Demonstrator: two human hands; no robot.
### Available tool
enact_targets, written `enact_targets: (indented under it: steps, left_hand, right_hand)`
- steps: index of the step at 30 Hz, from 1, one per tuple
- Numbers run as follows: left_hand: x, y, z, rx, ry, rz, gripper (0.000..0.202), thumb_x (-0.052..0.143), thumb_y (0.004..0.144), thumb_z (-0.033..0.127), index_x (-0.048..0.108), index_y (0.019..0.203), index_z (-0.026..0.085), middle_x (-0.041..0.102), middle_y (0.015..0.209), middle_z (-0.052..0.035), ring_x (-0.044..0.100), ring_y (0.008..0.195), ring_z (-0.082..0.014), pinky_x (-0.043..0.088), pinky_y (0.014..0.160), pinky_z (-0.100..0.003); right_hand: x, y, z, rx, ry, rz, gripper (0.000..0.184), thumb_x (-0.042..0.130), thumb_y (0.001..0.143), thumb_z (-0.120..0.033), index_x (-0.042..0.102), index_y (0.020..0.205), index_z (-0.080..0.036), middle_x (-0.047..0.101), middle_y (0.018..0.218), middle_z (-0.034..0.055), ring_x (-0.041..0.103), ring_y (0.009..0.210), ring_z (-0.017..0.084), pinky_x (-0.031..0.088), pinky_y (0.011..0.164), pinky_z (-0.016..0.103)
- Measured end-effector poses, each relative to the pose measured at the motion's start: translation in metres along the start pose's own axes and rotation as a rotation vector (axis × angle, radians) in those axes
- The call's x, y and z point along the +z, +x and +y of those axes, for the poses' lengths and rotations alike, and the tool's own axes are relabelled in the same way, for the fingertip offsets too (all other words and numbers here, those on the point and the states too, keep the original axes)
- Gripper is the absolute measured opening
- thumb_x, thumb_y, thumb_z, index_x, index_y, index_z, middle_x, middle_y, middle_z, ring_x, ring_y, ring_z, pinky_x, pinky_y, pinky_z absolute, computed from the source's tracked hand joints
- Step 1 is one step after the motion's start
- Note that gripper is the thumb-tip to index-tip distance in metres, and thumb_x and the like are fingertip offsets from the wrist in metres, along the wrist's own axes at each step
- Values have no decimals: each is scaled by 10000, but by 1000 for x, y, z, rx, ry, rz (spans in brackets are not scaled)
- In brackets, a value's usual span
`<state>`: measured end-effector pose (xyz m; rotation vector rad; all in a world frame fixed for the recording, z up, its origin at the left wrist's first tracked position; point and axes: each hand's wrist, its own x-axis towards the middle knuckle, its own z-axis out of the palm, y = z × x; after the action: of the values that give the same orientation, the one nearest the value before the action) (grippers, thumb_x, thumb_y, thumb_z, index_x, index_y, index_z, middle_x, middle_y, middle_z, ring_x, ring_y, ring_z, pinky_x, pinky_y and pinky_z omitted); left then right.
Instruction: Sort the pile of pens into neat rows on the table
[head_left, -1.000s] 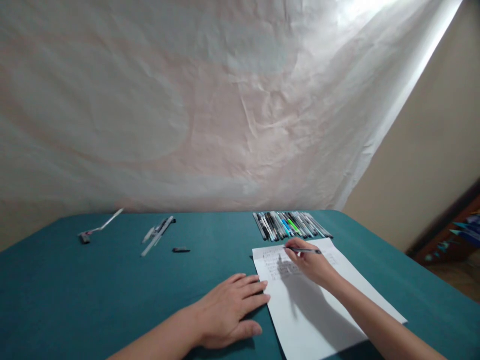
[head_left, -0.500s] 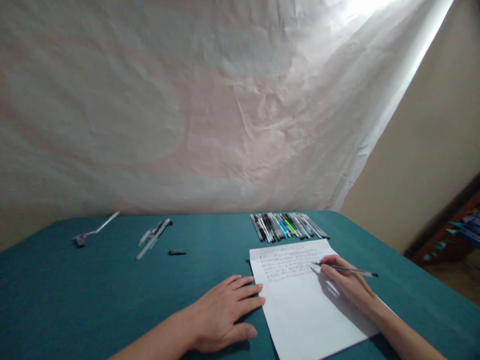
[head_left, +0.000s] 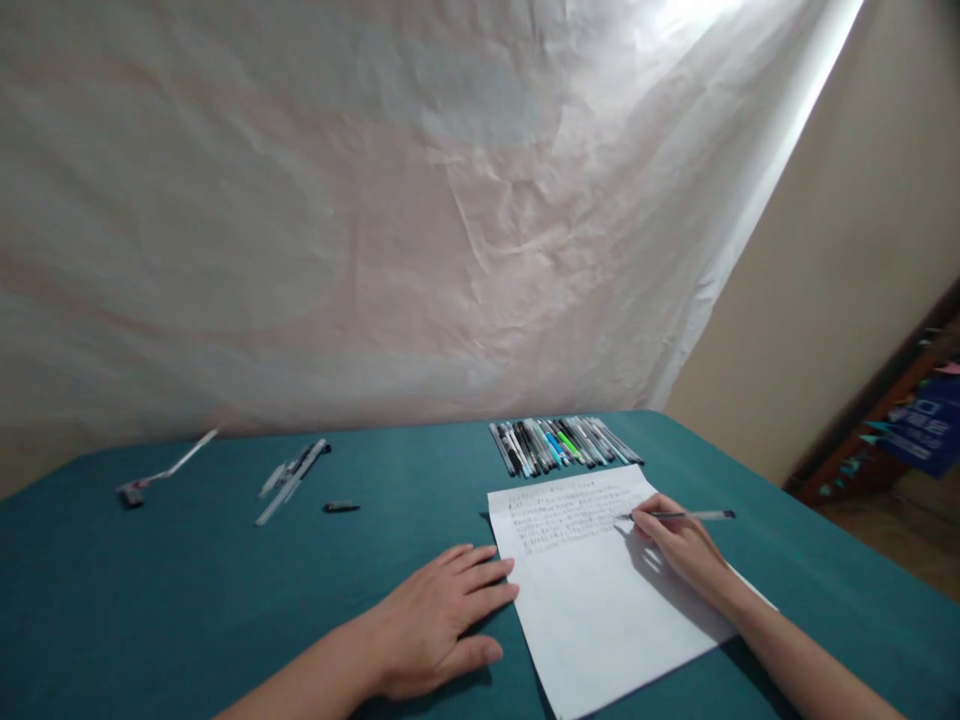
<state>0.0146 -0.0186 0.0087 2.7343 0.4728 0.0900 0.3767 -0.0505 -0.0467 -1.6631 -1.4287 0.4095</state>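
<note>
Pen (head_left: 709,515) in right hand (head_left: 681,545), over handwritten sheet (head_left: 600,625)

We record the right hand closed around the pen, its tip at the right part of the written lines; we cannot tell whether it touches the paper. The left hand (head_left: 439,620) is open, palm down, fingertips at the sheet's left edge. The sheet lies on the green tabletop (head_left: 202,600). Beyond its top edge we log a row of pens (head_left: 562,445), one bright green.

Indoor rm, exact type unclear; teal tbl (head_left: 187,590); pale creased sheet (head_left: 412,250) hung behind; beige wall (head_left: 847,220) at R
</note>
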Motion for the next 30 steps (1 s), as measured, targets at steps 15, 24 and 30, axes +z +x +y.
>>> enact_targets:
  steps: [15,24,30]
  left_hand:
    - [5,7,-6,11,-54,37,495,345,829,472,252,1302,357,242,1388,32,197,1276,-207,161,1051,-411]
    - [3,8,-4,-4,-37,3,495,324,837,468,231,1310,355,217,1396,37,184,1281,-207,150,1053,-421]
    - [4,7,-6,-3,-41,2,494,332,836,465,234,1308,357,221,1395,36,185,1280,-212,154,1051,-428]
  right_hand:
    - [-6,3,-1,9,-111,60,179,454,723,-307,502,602,-184,505,491,-32,456,463,112,334,473,226]
    - [-3,3,5,0,-162,59,187,451,732,-323,501,622,-181,497,487,-29,440,446,113,310,450,226]
    - [-4,2,2,15,-142,54,191,455,733,-333,500,624,-182,514,504,-24,455,461,117,328,460,227]
